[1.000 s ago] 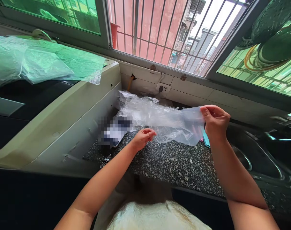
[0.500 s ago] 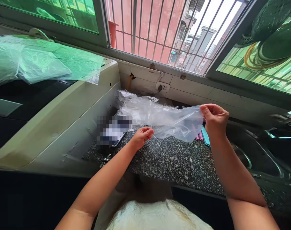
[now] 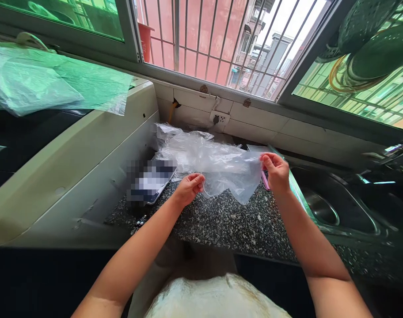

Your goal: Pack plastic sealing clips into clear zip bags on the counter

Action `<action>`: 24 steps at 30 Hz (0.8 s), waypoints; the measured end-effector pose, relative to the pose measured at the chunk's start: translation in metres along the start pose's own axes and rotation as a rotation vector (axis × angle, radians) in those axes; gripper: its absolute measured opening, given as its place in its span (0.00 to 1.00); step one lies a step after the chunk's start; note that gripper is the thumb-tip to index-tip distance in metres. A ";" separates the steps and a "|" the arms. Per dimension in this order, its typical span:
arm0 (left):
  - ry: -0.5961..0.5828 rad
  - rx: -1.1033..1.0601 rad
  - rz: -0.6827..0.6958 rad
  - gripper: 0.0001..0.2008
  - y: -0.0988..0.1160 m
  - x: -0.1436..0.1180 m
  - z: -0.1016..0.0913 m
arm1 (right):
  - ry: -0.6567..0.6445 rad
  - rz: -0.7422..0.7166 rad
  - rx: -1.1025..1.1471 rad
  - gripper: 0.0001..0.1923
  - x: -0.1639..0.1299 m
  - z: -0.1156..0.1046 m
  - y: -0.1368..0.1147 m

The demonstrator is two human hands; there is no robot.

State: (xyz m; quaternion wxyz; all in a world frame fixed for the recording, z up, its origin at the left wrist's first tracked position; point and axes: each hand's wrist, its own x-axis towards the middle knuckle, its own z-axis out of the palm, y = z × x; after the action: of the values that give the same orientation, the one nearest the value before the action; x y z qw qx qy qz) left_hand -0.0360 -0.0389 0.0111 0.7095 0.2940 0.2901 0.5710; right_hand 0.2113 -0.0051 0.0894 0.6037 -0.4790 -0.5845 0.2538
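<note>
A clear plastic bag [image 3: 243, 183] is stretched between my two hands above the speckled stone counter [image 3: 228, 225]. My left hand [image 3: 189, 187] pinches its near left edge, where a pale rim or cord curves away from the fingers. With thumb and fingers closed, my right hand [image 3: 275, 170] grips the bag's right end. Behind the bag lies a heap of crumpled clear plastic bags [image 3: 184, 145], and I cannot tell where the two part. A pink strip [image 3: 265, 180] shows beside my right hand, partly hidden.
A phone-like device [image 3: 160, 187], partly blurred out, lies left of my left hand. A beige appliance [image 3: 98, 145] with plastic sheeting [image 3: 55, 84] on top borders the counter's left. At right is a metal sink [image 3: 321, 207]. A wall socket [image 3: 219, 118] sits below the barred window.
My right hand has come left and slightly down toward my left hand, so the bag hangs slacker. Both hands keep their hold. The whole view has shifted a little.
</note>
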 end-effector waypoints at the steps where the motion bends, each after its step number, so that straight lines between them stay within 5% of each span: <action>1: -0.002 -0.005 0.001 0.17 0.000 0.000 0.000 | -0.013 0.034 0.005 0.20 -0.006 -0.001 0.006; 9: -0.011 -0.016 0.010 0.15 -0.003 0.003 -0.004 | -0.055 0.310 -0.014 0.29 -0.064 -0.014 0.037; 24: 0.059 -0.043 0.053 0.14 -0.002 0.003 -0.003 | -0.022 0.208 -0.099 0.12 -0.059 -0.022 0.031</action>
State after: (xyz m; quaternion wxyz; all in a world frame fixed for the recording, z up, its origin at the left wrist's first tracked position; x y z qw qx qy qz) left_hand -0.0366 -0.0363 0.0080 0.6915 0.2695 0.2906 0.6040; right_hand 0.2291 -0.0491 0.0379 0.5434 -0.5634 -0.5501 0.2910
